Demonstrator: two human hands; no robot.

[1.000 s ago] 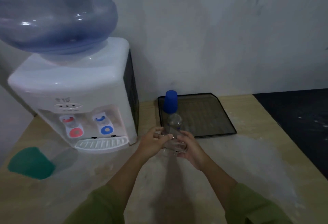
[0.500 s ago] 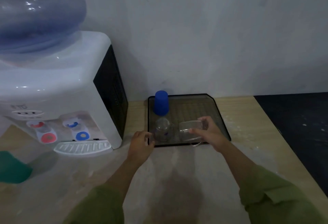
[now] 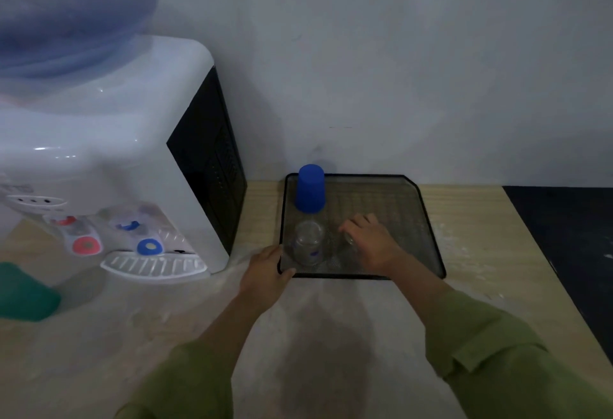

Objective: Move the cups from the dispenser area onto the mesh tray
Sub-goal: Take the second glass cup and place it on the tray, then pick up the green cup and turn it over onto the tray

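Observation:
A black mesh tray lies on the wooden table against the wall. An upturned blue cup stands in its far left corner. In front of it stands a clear glass cup near the tray's front left corner. My right hand is over the tray's front middle, closed on a second clear cup that is mostly hidden under the fingers. My left hand rests on the tray's front left rim, gripping it. A green cup sits at the far left, in front of the water dispenser.
The dispenser carries a large blue bottle and has a white drip tray under its taps. A dark surface borders the table on the right. Pale table surface stretches in front of the tray.
My right hand has brought the clear cup down onto the tray and now covers it. My left hand has left the other clear cup and moved to the tray's rim. The view shifted right.

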